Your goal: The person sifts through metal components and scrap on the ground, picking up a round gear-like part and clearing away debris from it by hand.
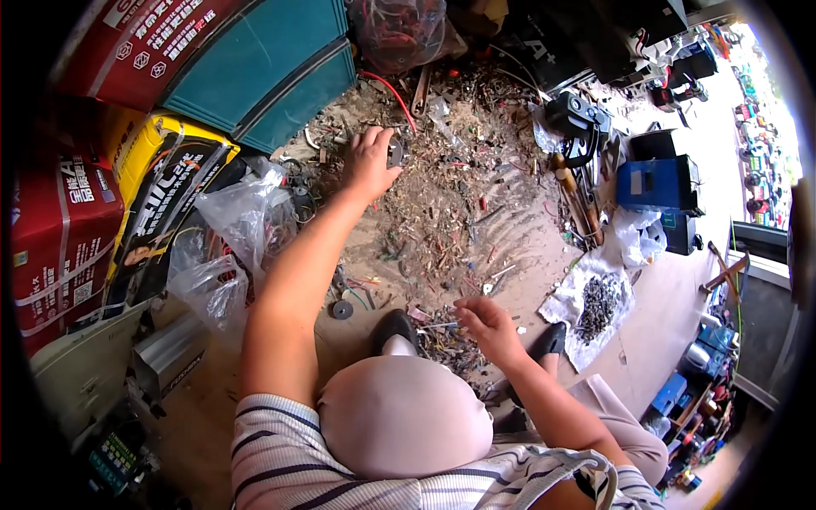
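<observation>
Here, in the head view, the left hand [371, 163] is partly curled, its fingers and thumb around the edge of a dark rounded piece [396, 154] at its right side, with the forearm stretched far forward over the scrap litter [455, 208] and a red wire [393, 95] just beyond the fingers. The right hand [495, 334], nearer the body with its elbow bent, has thumb and fingers drawn together on a thin silvery rod [439, 325] that points left, while a white cloth [561, 308] lies to that hand's right.
</observation>
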### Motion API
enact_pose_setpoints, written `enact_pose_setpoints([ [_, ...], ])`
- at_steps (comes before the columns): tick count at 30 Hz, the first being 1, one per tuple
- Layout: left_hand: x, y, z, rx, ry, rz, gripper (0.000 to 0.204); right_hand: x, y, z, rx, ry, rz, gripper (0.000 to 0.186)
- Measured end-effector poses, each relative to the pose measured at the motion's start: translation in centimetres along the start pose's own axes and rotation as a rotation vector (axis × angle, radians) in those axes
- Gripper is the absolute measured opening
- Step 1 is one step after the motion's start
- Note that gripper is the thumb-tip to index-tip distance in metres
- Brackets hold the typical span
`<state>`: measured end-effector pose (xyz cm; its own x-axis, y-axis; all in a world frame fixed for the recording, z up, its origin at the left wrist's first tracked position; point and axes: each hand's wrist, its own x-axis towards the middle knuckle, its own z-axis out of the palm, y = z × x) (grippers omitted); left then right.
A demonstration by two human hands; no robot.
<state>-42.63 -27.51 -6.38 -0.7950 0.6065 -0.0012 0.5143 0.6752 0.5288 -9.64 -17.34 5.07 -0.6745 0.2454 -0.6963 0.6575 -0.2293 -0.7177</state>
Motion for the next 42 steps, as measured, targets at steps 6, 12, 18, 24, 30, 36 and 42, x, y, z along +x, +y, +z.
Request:
enact_pose_setpoints([
  [6, 1.4, 1.6, 0.7, -0.025, 0.093, 0.018, 0.075, -0.1, -0.2, 0.2, -0.007, -0.013, -0.008, 0.023],
  [12, 3.6, 2.8, 2.1, 0.003, 0.086, -0.004, 0.069, -0.1, 0.5, 0.0, -0.089, -0.035, -0.031, 0.02],
  [18, 1.2, 4.6, 3.6, -0.024, 0.052, 0.059, 0.074, 0.0, 0.4, 0.3, -0.097, -0.043, -0.003, 0.021],
  [24, -2.9, 7.7, 4.5, -0.095, -0.036, 0.281, 0.073, 0.0, 0.9, 0.2, -0.091, -0.045, 0.014, 0.021],
  [30, -1.9, 7.7, 4.4, -0.089, -0.108, 0.237, 0.068, -0.3, 0.5, 0.4, -0.102, -0.064, 0.024, 0.02],
  [36, 2.8, 5.4, 3.4, 0.034, 0.016, 0.033, 0.067, -0.6, 0.3, 0.1, -0.16, -0.061, 0.034, 0.021],
  [42, 0.3, 6.7, 4.3, -0.032, -0.04, 0.081, 0.065, -0.6, 0.2, 0.1, -0.139, -0.053, 0.035, 0.021],
])
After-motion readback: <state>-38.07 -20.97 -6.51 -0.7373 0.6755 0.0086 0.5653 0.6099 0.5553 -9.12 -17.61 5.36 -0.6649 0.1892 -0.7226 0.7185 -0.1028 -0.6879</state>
